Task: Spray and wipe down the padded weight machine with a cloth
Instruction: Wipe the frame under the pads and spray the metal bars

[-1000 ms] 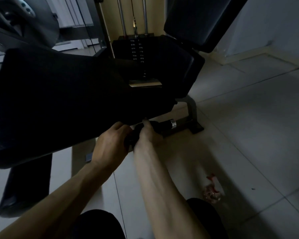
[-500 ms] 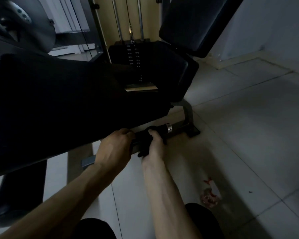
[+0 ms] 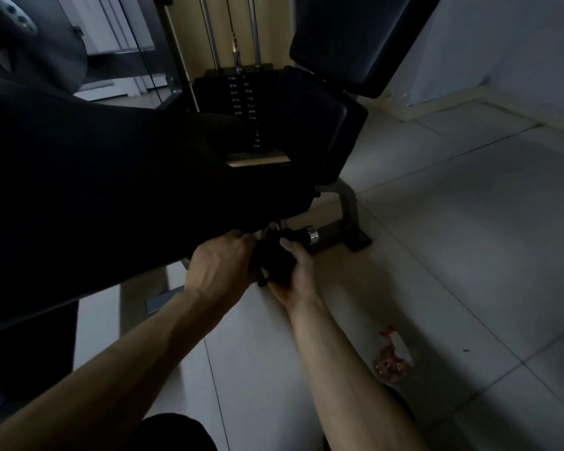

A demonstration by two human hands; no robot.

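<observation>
Down by the knee, what looks like the spray bottle sits on the floor. The right hand grips the dark cloth bunched on the machine's handle, and it's slid back a bit this last second. The left hand is curled beside it, can't tell on what. I'd guess the handle's mid-wipe, with the pad just above.

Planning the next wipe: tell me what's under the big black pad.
Below the pad's edge: a right hand holding a dark cloth, a left hand beside it, a chrome-ringed bar and grey frame leg. Where the bar mounts is covered.
</observation>
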